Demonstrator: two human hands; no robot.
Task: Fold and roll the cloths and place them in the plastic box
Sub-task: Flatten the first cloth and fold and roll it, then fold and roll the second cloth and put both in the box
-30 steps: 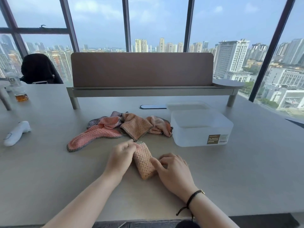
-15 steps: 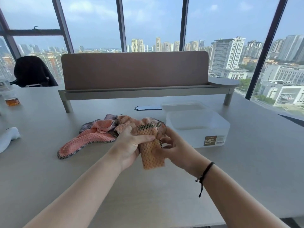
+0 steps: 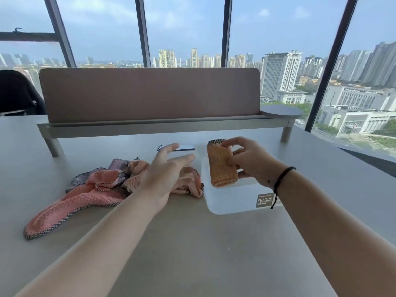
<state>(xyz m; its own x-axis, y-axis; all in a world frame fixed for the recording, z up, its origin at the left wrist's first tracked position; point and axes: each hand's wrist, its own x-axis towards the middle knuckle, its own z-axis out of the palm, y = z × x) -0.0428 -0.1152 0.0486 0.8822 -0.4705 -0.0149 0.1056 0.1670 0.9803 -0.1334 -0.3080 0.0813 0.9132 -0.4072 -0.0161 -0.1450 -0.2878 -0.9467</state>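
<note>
A rolled orange waffle cloth hangs over the left part of the translucent plastic box, with my right hand shut on its right side. My left hand hovers open, fingers spread, just left of the box and above a heap of loose cloths. The heap is pink, orange and grey with dark stitched edges, and part of it is hidden under my left hand.
A brown divider panel on a metal shelf crosses the table behind the box. A cable slot cover lies in the table behind my left hand. A dark chair stands at the far left before the windows.
Both hands lifted the rolled cloth off the table. My right hand then carried it right, over the box, while my left hand let go and opened.
</note>
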